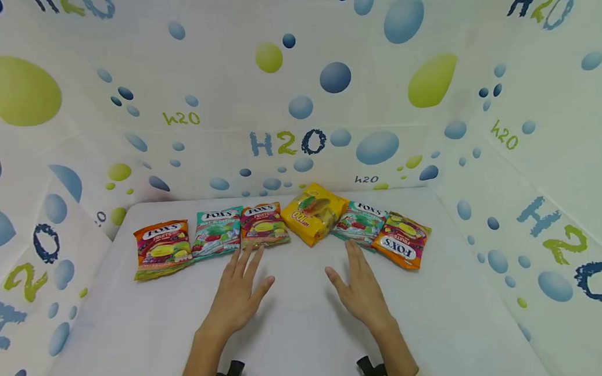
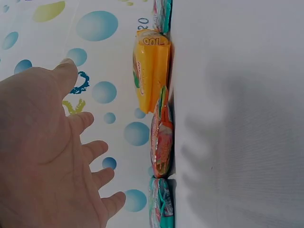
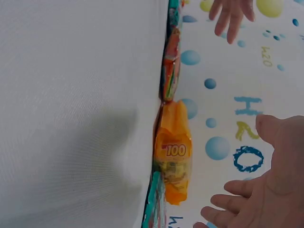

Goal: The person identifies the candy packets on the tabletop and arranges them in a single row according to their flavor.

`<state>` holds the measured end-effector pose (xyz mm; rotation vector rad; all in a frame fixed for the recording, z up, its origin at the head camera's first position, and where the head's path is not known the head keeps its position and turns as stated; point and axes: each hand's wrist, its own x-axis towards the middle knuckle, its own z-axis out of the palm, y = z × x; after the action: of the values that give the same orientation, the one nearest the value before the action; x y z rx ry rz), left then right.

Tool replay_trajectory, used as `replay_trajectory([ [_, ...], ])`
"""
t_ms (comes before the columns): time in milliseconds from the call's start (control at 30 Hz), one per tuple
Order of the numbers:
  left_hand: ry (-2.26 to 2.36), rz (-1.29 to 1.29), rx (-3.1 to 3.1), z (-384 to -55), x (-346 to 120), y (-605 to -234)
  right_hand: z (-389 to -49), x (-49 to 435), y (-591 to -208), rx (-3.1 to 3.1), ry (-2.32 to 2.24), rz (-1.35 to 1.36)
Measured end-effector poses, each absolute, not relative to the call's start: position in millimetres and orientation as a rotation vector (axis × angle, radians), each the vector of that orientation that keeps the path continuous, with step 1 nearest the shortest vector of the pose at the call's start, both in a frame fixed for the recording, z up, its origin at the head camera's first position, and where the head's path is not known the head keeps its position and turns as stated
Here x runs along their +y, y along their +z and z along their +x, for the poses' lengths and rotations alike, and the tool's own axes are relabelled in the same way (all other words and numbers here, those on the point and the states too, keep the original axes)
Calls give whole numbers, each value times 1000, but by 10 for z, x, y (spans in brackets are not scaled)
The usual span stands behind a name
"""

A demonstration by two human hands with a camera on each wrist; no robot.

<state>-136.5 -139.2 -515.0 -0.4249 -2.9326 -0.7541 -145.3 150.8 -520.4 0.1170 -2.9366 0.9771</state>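
Note:
My left hand (image 1: pixel 235 297) hovers over the white table with fingers spread, holding nothing; its fingertips come close to an orange Fox's fruits candy bag (image 1: pixel 264 225). To its left lie a teal Fox's mint candy bag (image 1: pixel 217 233) and another orange Fox's bag (image 1: pixel 162 248). My right hand (image 1: pixel 362 294), also straight-fingered and without anything in it, is nearest a second teal Fox's bag (image 1: pixel 361 221). Beside that one lies an upside-down orange Fox's bag (image 1: pixel 402 240). Between the two groups sits a yellow candy bag (image 1: pixel 314 213), marked 100 in the right wrist view (image 3: pixel 175 151).
The bags form a row along the back of the white table (image 1: pixel 301 339). Behind and at both sides rise white sheets (image 1: pixel 220 89) printed with blue and green drops and H2O lettering. Each wrist wears a black strap mount (image 1: pixel 230 375).

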Motion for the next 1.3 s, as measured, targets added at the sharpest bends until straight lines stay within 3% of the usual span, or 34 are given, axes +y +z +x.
replay_trajectory([
  [1300,-639,-531,-2859,-1670,-1207,-5246,-1649,1405,-5196,-2947,952,127],
])
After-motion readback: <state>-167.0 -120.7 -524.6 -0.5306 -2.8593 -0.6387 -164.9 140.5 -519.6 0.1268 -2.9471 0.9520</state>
